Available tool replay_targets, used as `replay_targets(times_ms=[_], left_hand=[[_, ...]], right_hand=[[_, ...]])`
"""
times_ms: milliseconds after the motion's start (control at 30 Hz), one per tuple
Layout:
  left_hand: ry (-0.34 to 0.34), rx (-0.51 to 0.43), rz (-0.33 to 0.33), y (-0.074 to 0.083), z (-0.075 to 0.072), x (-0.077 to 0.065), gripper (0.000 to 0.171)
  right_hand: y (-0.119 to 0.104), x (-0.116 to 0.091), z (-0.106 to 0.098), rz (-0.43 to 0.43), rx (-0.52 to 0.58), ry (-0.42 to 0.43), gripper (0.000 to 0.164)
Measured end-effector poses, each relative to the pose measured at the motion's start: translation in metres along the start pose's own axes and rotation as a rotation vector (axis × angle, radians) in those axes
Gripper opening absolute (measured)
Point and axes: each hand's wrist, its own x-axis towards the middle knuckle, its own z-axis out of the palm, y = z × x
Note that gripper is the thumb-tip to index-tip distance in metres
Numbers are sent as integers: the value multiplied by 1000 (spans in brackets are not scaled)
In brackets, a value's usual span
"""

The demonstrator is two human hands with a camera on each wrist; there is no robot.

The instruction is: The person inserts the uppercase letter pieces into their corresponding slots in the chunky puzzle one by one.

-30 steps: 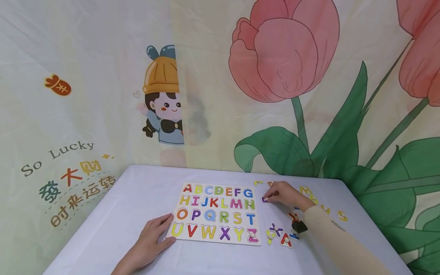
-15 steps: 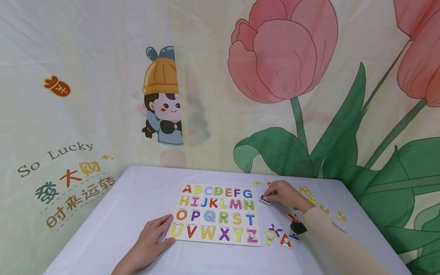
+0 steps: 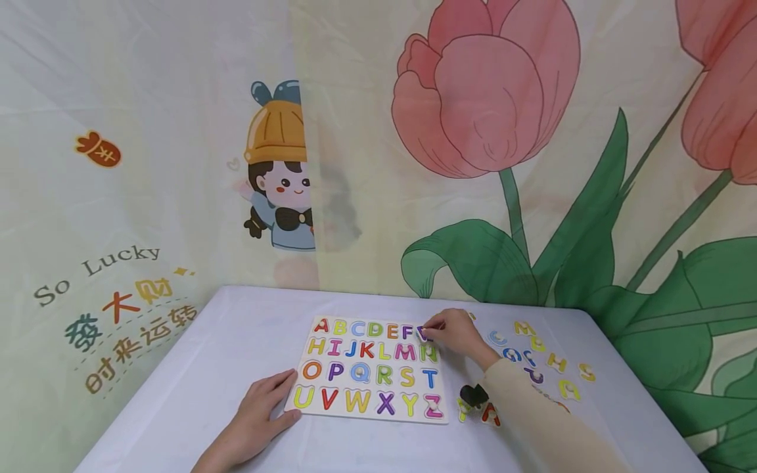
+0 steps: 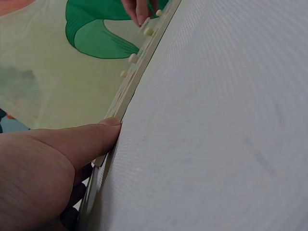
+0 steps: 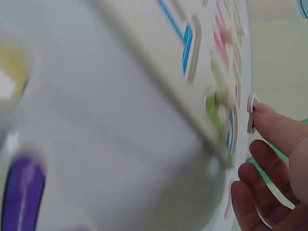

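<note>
The right hand (image 3: pixel 457 330) pinches a small purple letter piece (image 3: pixel 422 333) with pale wooden edges, above the far-right corner of the white rectangular alphabet board (image 3: pixel 374 411). Ideally, hold it level and check its outline before lowering. The left hand (image 3: pixel 263 402), fingers extended, touches the board's left edge, apparently steadying it

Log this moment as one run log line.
left hand: touching near-left corner of board; right hand: pinching purple piece at board's far-right corner; loose letters: right of board

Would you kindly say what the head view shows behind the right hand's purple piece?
Behind the purple piece is the alphabet board, right of its F; the spot directly covered cannot be seen.
</note>
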Motion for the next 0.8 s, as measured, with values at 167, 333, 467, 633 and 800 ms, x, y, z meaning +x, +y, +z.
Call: replay_targets(times_ms=[167,333,467,633,800], left_hand=[[-13,-1,-22,2,-1,2,81],[-16,-4,-34,3,-2,1,81],[-10,-4,-22,3,-2,0,81],[-4,7,-13,1,-2,0,81],[-7,13,-16,2,-1,2,81]], right_hand=[[-21,2,16,15,45,25,8],[-27,7,29,63,86,57,10],[-27,9,35,101,94,75,11],[-28,8,39,119,94,84,13],[-28,8,40,123,80,94,13]])
